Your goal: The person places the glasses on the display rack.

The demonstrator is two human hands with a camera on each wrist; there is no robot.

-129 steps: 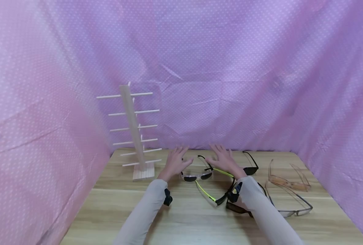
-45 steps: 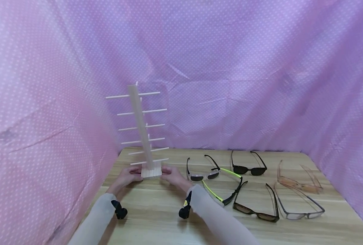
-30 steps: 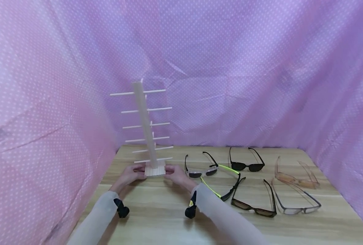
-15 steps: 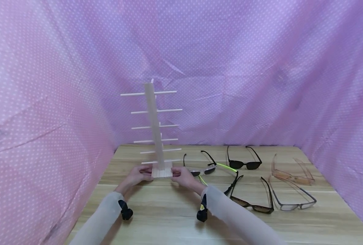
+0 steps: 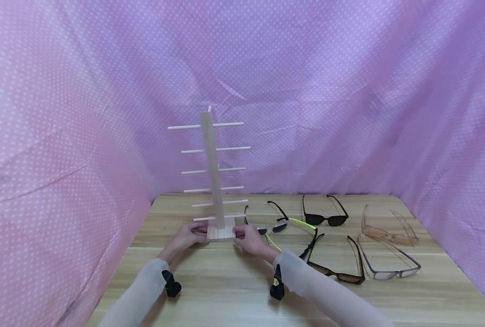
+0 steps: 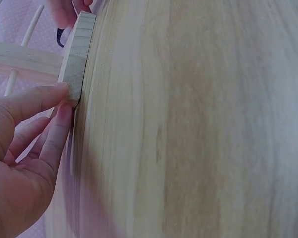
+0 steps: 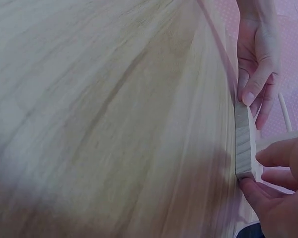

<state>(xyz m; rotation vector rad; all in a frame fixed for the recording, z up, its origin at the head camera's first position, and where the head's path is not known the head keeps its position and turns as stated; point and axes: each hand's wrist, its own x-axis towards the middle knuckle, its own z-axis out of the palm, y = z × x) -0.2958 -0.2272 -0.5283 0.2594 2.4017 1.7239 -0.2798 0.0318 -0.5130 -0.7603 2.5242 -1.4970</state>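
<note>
A pale wooden eyewear display stand with several crossbars rises upright from a flat base. My left hand grips the left side of that base. In the left wrist view, the left thumb and fingers meet at a corner of the base. On the opposite side my right hand pinches the base, its fingertips at the other corner in the right wrist view. Just beyond the right hand lie clear-framed sunglasses, partly covered by it, and sports glasses with yellow-green temples.
Black sunglasses lie at the back. Brown-lensed glasses, grey-framed glasses and orange-tinted glasses spread over the right of the wooden table. A pink dotted curtain encloses the table behind and on both sides.
From over the table beside the glasses, both hands moved to the stand's base and took hold of it. The stand has since shifted right, closer to the clear-framed sunglasses.
</note>
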